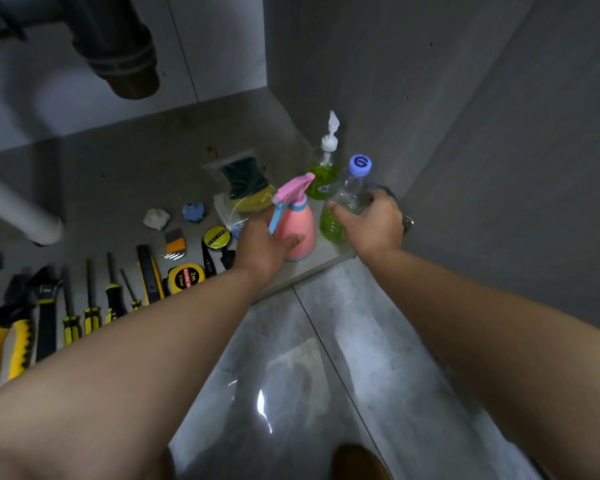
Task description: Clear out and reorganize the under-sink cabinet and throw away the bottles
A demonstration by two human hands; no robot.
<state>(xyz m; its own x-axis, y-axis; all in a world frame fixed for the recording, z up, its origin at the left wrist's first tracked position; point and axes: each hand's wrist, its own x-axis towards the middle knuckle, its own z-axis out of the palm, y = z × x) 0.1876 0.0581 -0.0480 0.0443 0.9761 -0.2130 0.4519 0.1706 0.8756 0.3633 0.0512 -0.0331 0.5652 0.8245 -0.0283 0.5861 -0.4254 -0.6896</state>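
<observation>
1. As both forearms stretch forward over the tiled floor point(326, 341), the hands land just inside the cabinet's front right corner
2. Left hand point(260, 249) wraps the pink spray bottle point(300, 220) low on its body, thumb across the front: a gripping hold, probably for lifting it out
3. Right hand point(371, 225) curls round the clear blue-capped bottle point(352, 192) at mid-body, green liquid in its lower part; cannot tell if either bottle is off the cabinet floor point(118, 168)
4. Green pump bottle point(324, 168) just behind, untouched, near the side wall
5. Sponge pack point(248, 187) behind the spray bottle; tape measure point(184, 277) and screwdrivers point(90, 306) lie in a row to the left, seemingly sorted
6. Drain pipe point(125, 53) hangs at the back
</observation>
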